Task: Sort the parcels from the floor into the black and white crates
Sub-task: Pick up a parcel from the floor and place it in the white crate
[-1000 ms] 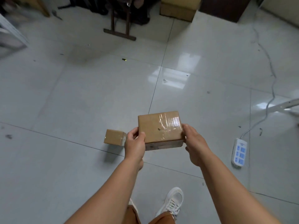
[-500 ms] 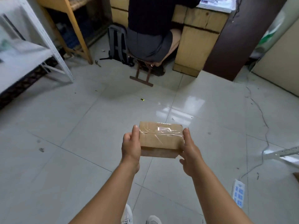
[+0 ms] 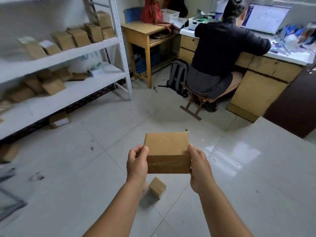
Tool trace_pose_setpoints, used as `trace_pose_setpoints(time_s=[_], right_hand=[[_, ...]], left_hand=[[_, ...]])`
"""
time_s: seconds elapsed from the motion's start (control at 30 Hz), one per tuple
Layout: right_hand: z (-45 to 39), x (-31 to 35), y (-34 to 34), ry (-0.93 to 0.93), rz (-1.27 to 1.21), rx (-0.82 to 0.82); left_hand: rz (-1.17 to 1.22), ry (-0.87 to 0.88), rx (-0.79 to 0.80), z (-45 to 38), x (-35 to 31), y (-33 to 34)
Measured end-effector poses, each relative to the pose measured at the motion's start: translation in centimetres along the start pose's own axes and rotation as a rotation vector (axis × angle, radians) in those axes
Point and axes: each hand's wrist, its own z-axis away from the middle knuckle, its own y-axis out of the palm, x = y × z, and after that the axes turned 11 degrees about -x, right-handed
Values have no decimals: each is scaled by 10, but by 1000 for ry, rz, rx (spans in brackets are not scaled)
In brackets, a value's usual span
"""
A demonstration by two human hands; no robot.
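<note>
I hold a brown cardboard parcel (image 3: pixel 167 151) in front of me, well above the floor. My left hand (image 3: pixel 137 164) grips its left side and my right hand (image 3: pixel 198 165) grips its right side. Clear tape runs across the face turned toward me. A smaller brown parcel (image 3: pixel 157 187) lies on the grey tiles just below my hands, partly hidden by my left forearm. Another parcel (image 3: pixel 59 119) sits on the floor beside the shelf. No black or white crate shows clearly; a dark blurred edge (image 3: pixel 10 206) is at the far left.
A white metal shelf (image 3: pixel 68 52) with several cardboard boxes fills the left. A person in dark clothes sits on a stool (image 3: pixel 195 106) at a wooden desk (image 3: pixel 256 79) ahead right. A grey backpack (image 3: pixel 178 76) leans near a small wooden table (image 3: pixel 142 33).
The view has swung upward from the floor to the room. The parcel has tilted so its taped face now points at me. The small parcel now lies below my hands.
</note>
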Motion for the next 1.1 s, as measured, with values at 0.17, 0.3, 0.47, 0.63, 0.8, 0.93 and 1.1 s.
trace_pose_setpoints(time_s=[0.17,0.3,0.47,0.63,0.8,0.93,1.1], right_hand=[[24,9,37,-50,42,120],[49,11,75,-144,75,208],[91,1,133,-251,92,357],[140,-15,188,-317,101,448],[201,-38,251,-356,124,497],[249,-59,305,-380,137,524],[306,-90,371,-378,130,588]], left_hand=[[86,61,-103,-1,-21,-40],[116,128,-133,-4,-35,-80],[202,183,-256,-16,-41,-142],[258,233,-384,-31,-52,-214],[302,287,-467,-46,-70,-298],[342,308,-518,-57,-82,-371],[350,331,-587,-70,-95,-456]])
